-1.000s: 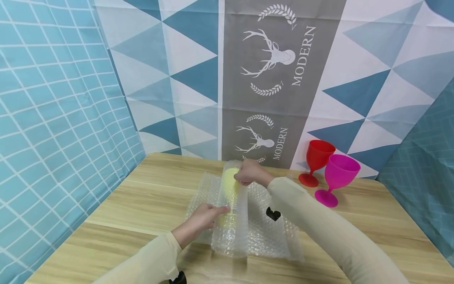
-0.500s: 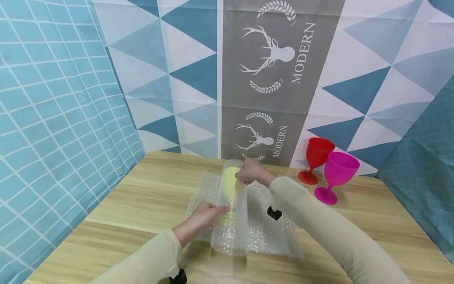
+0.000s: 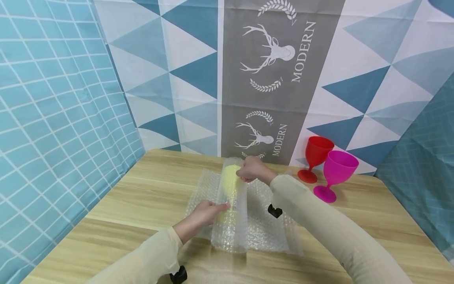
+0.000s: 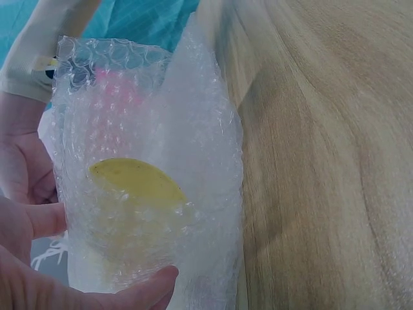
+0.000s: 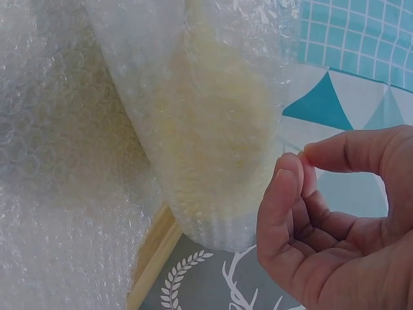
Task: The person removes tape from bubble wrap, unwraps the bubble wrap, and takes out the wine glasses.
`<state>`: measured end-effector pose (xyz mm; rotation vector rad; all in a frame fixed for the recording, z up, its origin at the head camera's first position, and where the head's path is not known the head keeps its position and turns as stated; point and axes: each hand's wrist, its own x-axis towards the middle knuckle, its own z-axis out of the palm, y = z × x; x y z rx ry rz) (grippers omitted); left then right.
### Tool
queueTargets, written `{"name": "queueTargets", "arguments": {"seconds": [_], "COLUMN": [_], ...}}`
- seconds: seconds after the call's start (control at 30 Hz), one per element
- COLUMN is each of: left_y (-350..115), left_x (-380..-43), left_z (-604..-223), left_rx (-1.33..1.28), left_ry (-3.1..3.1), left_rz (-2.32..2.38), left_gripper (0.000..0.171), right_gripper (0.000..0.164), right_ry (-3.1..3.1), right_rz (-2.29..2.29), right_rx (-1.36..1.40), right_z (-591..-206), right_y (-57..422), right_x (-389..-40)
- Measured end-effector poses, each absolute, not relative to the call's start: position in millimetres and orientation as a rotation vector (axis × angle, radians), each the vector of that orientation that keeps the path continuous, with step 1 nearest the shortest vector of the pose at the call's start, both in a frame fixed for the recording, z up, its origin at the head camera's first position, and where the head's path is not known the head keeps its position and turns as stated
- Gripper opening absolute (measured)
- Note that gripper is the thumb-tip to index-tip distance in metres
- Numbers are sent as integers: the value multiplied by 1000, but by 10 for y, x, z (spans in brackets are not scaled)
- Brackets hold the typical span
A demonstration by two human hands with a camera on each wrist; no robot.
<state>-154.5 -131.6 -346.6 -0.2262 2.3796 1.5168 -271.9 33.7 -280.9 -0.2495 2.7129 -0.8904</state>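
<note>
A pale yellow goblet shows through a roll of clear bubble wrap in the head view. Its bowl is toward the back wall, its stem toward me. My left hand grips the roll from the left, thumb lying across the film over the stem. In the left wrist view the goblet's round yellow base shows inside the film. At the upper right of the roll, my right hand pinches the wrap's edge between thumb and index finger. The right wrist view has those fingertips together beside the film.
Loose bubble wrap spreads on both sides under the roll on the wooden table. A red goblet and a magenta goblet stand at the back right, near the patterned wall cloth. Blue checked cloth hangs at the left.
Both hands keep their hold on the wrapped goblet with hardly any motion. The head view has tilted slightly, so the scene sits a little higher.
</note>
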Motion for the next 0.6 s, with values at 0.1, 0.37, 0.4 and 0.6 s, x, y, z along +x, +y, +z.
{"name": "queueTargets", "arguments": {"seconds": [0.1, 0.37, 0.4, 0.6], "left_y": [-1320, -1317, -1317, -1321], "left_x": [-1554, -1538, -1538, -1544], "left_z": [-3481, -3498, -3496, -3467], "left_rx": [-234, -213, -215, -218], "left_ry": [2373, 2374, 2378, 2376], "left_rz": [1524, 1553, 1547, 1548], "left_gripper": [38, 38, 39, 41], "right_gripper": [25, 23, 22, 22], "right_ry": [2706, 2698, 2696, 2714], "right_rz": [-899, -961, -965, -925], "right_rx": [-244, -246, -246, -247], "right_z": [-2821, -2841, -2835, -2785], "right_y": [349, 399, 405, 437], "right_x": [-2727, -2708, -2708, -2716]}}
